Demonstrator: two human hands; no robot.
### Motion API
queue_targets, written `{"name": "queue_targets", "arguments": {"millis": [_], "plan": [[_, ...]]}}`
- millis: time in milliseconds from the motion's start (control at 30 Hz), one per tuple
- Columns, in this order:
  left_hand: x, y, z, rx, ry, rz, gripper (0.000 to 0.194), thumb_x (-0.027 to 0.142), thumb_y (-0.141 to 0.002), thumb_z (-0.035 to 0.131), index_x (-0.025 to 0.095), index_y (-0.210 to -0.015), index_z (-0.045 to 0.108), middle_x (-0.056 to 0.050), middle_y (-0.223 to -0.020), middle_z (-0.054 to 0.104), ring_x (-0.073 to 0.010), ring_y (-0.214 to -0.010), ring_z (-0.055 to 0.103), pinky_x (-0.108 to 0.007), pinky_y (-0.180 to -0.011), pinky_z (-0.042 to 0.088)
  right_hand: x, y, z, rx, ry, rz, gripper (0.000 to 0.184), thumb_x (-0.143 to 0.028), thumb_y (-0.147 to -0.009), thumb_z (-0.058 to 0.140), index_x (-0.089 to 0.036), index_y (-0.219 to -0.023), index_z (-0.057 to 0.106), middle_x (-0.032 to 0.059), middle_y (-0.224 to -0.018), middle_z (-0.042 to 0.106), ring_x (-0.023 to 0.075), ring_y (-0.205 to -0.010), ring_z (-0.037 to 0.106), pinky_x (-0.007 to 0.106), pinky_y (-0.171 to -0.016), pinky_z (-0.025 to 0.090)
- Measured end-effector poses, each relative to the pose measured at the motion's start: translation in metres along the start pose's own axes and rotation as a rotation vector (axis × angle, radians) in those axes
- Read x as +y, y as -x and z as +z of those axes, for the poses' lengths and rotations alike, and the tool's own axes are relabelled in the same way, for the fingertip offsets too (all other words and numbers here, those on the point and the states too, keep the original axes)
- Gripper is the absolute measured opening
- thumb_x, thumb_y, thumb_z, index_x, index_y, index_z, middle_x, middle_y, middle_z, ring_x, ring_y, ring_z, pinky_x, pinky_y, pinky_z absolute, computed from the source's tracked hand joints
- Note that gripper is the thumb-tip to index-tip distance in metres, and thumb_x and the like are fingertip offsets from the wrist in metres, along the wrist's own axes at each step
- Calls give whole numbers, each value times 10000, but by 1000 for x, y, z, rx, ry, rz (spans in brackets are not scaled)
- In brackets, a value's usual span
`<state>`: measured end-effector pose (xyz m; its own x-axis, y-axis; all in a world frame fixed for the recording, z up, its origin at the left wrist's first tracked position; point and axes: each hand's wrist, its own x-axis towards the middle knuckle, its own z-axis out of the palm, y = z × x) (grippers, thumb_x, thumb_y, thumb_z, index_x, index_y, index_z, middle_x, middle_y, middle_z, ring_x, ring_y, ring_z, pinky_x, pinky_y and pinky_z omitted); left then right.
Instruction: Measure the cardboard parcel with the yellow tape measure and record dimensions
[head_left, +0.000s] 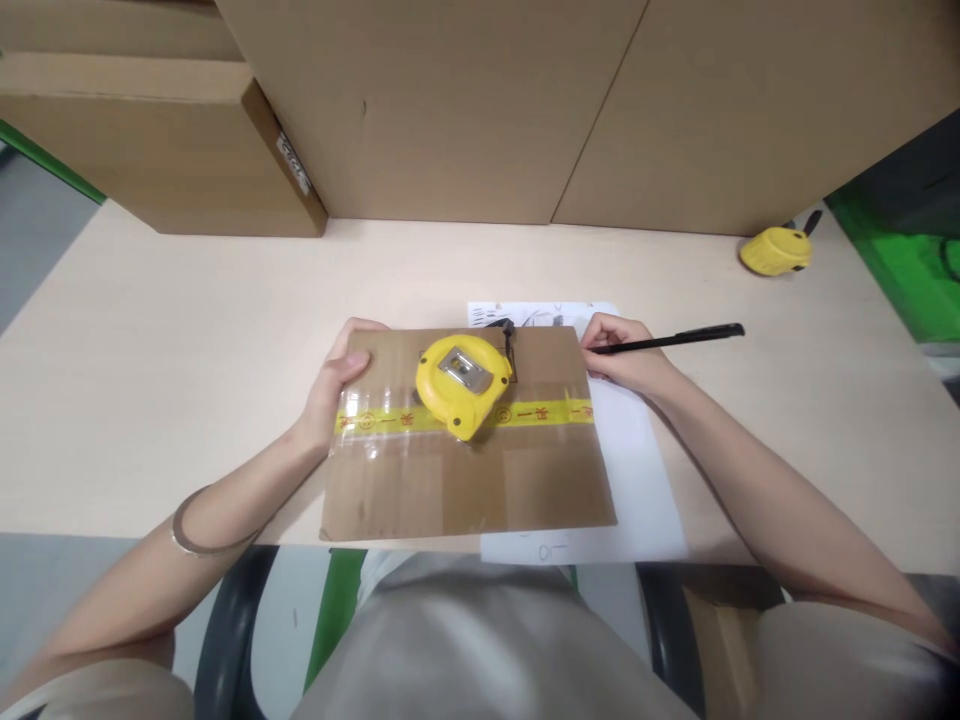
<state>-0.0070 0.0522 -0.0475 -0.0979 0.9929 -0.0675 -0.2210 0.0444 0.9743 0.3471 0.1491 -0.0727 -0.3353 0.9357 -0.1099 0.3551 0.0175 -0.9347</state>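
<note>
Seated at a pale table, looking down on a flat cardboard sheet near the front edge. Lying partly over a white paper, which shows along the sheet's right side and beyond its far edge. Crossed from left to right by a strip of yellow tape with red print.

Left hand: curled over the sheet's left edge, thumb on top, pinning it flat at the end of the yellow strip. Bracelet on that forearm.

Right hand: closed on a black pen, held in a writing grip, tip down at the sheet's far right corner, barrel pointing away to the right. Cannot tell whether the tip touches cardboard or paper.

Tape measure: yellow, clip side up, resting on the middle of the sheet over the yellow strip, touched by neither hand, blade not visibly drawn out.

Judged as a marking step: sheet steadied, pen poised at the corner. Calls next for a firm left hold, so the sheet does not slide on the paper, and a light, steady pen tip kept right at the edge.

Behind: large boxes along the back, and a second measure well apart at far right.
</note>
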Motion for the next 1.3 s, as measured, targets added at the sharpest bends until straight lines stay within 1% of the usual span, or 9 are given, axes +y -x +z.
{"name": "queue_targets", "arguments": {"millis": [200, 400, 567, 700, 833, 967, 1100, 1233, 1300], "plan": [[2, 0, 2, -23, -8, -22, 376, 473, -708, 725, 203, -941, 605, -3, -750, 629, -165, -598, 568, -288, -527, 449, 1, -2, -2, -65, -5, 23, 441, -410, -624, 912, -214, -630, 517, -48, -477, 514, 68, -420, 422, 224, -438, 282], [2, 0, 1, -11, -37, -35, 413, 499, -705, 733, 192, -946, 598, -8, -767, 624, -159, -645, 559, -271, -546, 434, 5, -4, -4, -60, -1, 34, 437, -432, -635, 884, -222, -644, 501, -30, -500, 543, 84, -429, 448, 236, -438, 321], [2, 1, -1, -38, -31, -60, 441, 536, -726, 740, 200, -969, 588, -11, -789, 628, -169, -667, 563, -286, -561, 440, 5, -3, -5, -49, 31, 42, 424, -377, -634, 891, -215, -639, 499, -49, -478, 500, 66, -428, 406, 220, -443, 267], [2, 1, -2, -53, -40, -63, 423, 547, -736, 749, 218, -960, 606, -18, -792, 631, -182, -679, 572, -300, -577, 444, 4, -3, -5, -66, 33, 51, 424, -422, -636, 884, -214, -642, 515, -27, -513, 536, 85, -469, 443, 238, -475, 316], [2, 1, -3, -70, -46, -47, 428, 576, -742, 770, 230, -944, 621, -18, -793, 648, -189, -683, 589, -299, -572, 438, 5, -3, -6, -37, 57, 43, 403, -334, -606, 892, -202, -632, 511, -29, -581, 536, 72, -528, 422, 223, -502, 285], [2, 0, -3, -83, -77, -43, 437, 592, -762, 753, 225, -953, 613, -24, -847, 668, -193, -723, 611, -303, -586, 461, 6, -3, -6, -69, 61, 61, 363, -375, -638, 854, -209, -649, 531, -18, -578, 550, 94, -521, 440, 237, -495, 305], [2, -1, -2, -73, -87, -23, 436, 574, -751, 746, 216, -955, 604, -11, -852, 661, -179, -728, 604, -293, -606, 488, 5, -2, -6, -62, 73, 47, 355, -321, -620, 849, -204, -627, 514, -23, -588, 537, 85, -543, 423, 232, -509, 288], [0, -1, -3, -85, -80, -33, 424, 564, -761, 729, 215, -965, 599, -10, -871, 667, -177, -739, 607, -288, -618, 493, 4, -3, -5, -80, 64, 57, 384, -405, -630, 852, -211, -627, 522, -17, -561, 538, 96, -526, 421, 245, -503, 310], [0, 0, -3, -95, -82, -31, 408, 555, -773, 719, 220, -970, 597, -13, -878, 669, -180, -741, 607, -290, -616, 491, 6, -3, -5, -64, 64, 53, 395, -389, -614, 869, -209, -620, 518, -16, -583, 540, 96, -547, 425, 244, -512, 310]]}}
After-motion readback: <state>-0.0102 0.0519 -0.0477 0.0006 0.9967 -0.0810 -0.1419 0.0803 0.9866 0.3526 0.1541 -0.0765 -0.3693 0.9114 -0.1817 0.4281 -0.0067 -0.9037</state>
